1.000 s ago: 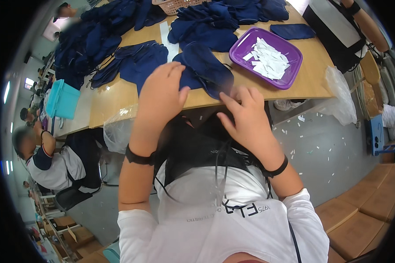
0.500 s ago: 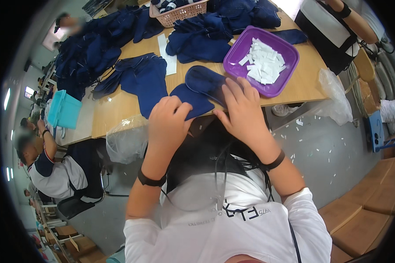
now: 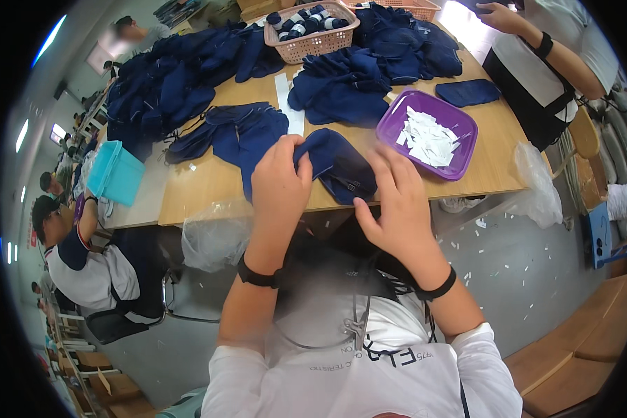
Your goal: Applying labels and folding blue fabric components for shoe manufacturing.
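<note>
A navy fabric sock-like piece [image 3: 327, 161] with a darker rounded panel bearing small light marks lies at the table's near edge. My left hand [image 3: 282, 182] is at its left side, fingers curled and thumb against the cloth; the pinch itself is partly hidden. At the right side of the piece, my right hand [image 3: 403, 205] has its fingers and thumb spread apart at the edge of the cloth. Just beyond the right hand stands a purple plastic tub [image 3: 385, 132] holding many small white slips [image 3: 428, 139]. More navy pieces [image 3: 247, 136] lie left of my left hand.
Heaps of navy fabric [image 3: 164, 87] cover the far table [image 3: 460, 177]. A pink basket [image 3: 313, 50] holds dark yarn-like bundles. A turquoise bin [image 3: 115, 174] stands at the left. Clear plastic bags [image 3: 216, 237] hang off the near edge. Other people sit left and stand right.
The navy piece has turned, its rounded panel now pointing toward my right hand and the near edge. Both hands have shifted with it. The whole view has tilted to show more of the far table.
</note>
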Tool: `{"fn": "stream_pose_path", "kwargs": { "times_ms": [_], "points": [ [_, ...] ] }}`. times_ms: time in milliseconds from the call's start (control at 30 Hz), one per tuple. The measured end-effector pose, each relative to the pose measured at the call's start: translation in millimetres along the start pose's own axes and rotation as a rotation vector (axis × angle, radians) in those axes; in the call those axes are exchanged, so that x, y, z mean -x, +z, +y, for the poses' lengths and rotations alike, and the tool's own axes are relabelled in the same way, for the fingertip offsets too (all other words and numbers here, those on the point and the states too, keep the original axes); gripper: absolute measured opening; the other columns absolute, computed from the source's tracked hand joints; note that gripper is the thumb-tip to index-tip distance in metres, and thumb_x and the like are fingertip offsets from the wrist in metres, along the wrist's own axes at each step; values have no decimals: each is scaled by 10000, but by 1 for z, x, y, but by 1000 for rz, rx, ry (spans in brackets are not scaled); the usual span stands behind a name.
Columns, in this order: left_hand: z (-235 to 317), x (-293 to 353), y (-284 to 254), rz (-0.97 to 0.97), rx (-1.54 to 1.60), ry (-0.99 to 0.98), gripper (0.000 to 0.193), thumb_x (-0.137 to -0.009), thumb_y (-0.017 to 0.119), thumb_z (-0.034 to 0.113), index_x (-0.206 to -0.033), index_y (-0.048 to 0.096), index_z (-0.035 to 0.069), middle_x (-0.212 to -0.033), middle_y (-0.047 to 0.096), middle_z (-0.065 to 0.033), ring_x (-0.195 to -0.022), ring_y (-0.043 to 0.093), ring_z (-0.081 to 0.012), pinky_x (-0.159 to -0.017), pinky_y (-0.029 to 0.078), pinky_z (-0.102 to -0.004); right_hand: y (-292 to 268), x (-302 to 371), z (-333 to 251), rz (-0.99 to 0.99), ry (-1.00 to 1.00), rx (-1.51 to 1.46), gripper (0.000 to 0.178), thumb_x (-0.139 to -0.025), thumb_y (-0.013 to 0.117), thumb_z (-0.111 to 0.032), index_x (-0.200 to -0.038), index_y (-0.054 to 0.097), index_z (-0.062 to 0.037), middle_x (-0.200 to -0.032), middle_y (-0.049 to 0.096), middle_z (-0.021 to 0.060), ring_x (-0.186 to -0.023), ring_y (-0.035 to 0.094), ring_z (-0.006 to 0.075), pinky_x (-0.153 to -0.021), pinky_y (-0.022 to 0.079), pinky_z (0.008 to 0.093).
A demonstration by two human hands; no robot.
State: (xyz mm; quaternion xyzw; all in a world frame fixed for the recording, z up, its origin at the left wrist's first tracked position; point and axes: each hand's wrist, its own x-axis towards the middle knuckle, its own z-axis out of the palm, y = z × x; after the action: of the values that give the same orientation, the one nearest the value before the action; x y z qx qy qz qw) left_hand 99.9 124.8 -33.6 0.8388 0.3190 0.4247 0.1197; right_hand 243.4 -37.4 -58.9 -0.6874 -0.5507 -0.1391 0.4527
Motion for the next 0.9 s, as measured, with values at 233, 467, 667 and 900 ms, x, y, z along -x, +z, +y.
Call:
{"fn": "stream_pose_path", "kwargs": {
  "times_ms": [233,467,667,900],
  "points": [
    [-4,-44,-10,192,-90,210,279,-904,726,11,-1178,782,27,-1125,778,-197,-1017,751,-387,-890,599,-436,18,8,29,-202,-146,33,464,-796,866,-196,-1195,743,6,-1297,691,151,-1204,630,361,-1028,515,465],
    [-25,24,46,-184,43,305,350,-846,733,-14,-1191,774,26,-1269,770,-163,-1223,719,-359,-1021,592,-428,31,11,26,-84,-130,21,449,-745,918,-267,-1118,790,-52,-1121,737,63,-1108,638,329,-978,517,458],
    [-21,36,36,-237,120,380,370,-851,711,-34,-1215,765,8,-1311,757,-165,-1322,672,-394,-1066,572,-450,31,12,24,-114,-53,7,412,-731,926,-271,-1041,748,-66,-1060,733,74,-1082,646,323,-935,500,458],
    [-25,29,37,-235,284,278,337,-925,677,13,-1254,742,-22,-1324,749,-184,-1381,631,-410,-1101,538,-446,34,12,15,-31,-40,28,366,-759,906,-270,-1001,719,-70,-989,711,88,-1043,643,329,-918,486,462]
  ]
}}
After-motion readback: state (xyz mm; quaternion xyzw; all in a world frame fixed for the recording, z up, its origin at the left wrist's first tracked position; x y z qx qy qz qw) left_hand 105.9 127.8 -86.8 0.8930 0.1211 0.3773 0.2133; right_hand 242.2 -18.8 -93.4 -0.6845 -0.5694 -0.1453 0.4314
